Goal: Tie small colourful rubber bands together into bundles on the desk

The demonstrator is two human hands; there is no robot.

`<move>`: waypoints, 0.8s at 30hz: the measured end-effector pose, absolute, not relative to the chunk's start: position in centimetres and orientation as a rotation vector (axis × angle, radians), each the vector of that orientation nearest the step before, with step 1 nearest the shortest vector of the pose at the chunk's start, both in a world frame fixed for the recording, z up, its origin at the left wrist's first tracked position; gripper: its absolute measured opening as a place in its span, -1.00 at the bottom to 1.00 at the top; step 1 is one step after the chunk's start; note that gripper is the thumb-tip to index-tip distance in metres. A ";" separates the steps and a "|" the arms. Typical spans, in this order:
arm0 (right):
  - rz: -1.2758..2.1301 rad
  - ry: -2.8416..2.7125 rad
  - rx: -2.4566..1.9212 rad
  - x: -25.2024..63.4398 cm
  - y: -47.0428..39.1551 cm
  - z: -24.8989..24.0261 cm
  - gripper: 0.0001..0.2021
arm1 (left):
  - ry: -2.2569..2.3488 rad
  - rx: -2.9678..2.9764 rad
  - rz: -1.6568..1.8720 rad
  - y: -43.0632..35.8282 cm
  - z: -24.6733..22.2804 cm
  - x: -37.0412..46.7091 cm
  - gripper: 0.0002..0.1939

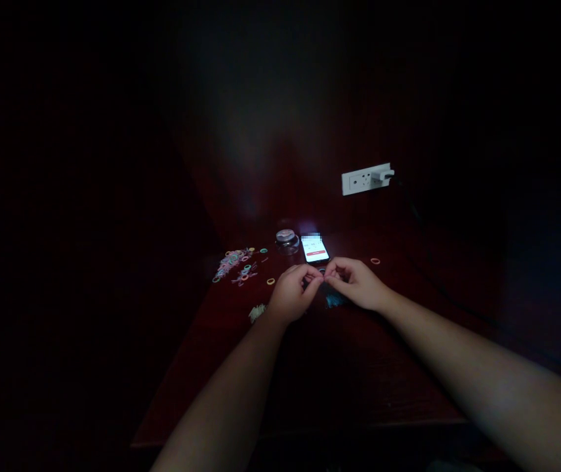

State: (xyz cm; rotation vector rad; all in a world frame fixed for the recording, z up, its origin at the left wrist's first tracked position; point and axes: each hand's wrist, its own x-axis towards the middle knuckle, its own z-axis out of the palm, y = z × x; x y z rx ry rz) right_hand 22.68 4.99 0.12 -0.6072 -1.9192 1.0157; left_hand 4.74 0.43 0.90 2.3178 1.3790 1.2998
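My two hands meet fingertip to fingertip, both in a pinch
My bare left forearm (228, 393) rises from the bottom edge at a steep slant to the left wrist (279, 318), and my left hand (292, 293) turns inward, its fingers curled and my left thumb (313, 287) pressed toward them; my bare right forearm (477, 360) comes in from the lower right at a flatter slant, showing more of its length, and past the right wrist (386, 301) my right hand (359, 283) points left, fingers bent over, my right thumb (339, 285) reaching along beneath them, the tips of both hands nearly touching
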 end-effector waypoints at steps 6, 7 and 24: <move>0.963 -1.916 -0.623 23.0 5.1 0.4 -0.79 | 1.366 2.321 1.307 0.5 0.8 4.6 -0.92; 0.944 -1.916 -0.631 23.1 5.1 0.4 -0.79 | 1.366 2.317 1.308 0.5 0.9 4.5 -0.92; 0.892 -1.958 -0.611 23.2 5.1 0.5 -0.84 | 1.387 2.313 1.284 0.6 0.9 4.1 -0.91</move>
